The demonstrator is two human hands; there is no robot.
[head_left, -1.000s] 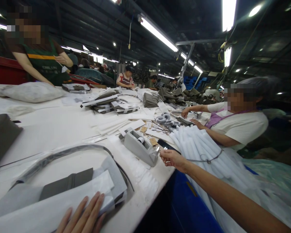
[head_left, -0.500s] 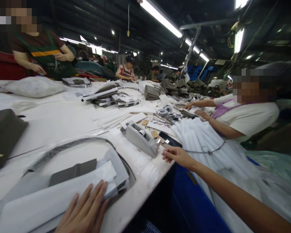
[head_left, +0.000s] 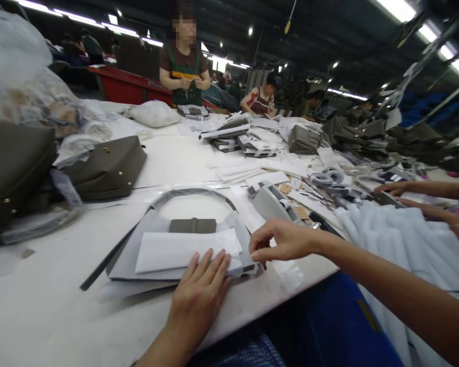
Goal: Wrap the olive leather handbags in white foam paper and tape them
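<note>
My left hand (head_left: 199,293) lies flat, fingers spread, on a folded white sheet (head_left: 179,250) wrapped over a grey bag part (head_left: 193,225) with a curved grey strap (head_left: 193,193). My right hand (head_left: 283,240) hovers at the right edge of that bundle, thumb and forefinger pinched together; what they hold is too small to name, perhaps a strip of clear tape. The grey tape dispenser (head_left: 271,203) stands just behind my right hand.
Two grey handbags (head_left: 107,165) sit at the left beside a clear plastic sack (head_left: 19,86). White foam sheets (head_left: 398,234) hang over the right edge, with a co-worker's hands (head_left: 398,188) beyond. Stacked bag parts (head_left: 237,137) and people standing fill the far end of the white table (head_left: 61,306).
My right hand came back from the tape dispenser to the bundle's right edge, still pinched. The view swung left; my left hand stays flat on the white sheet.
</note>
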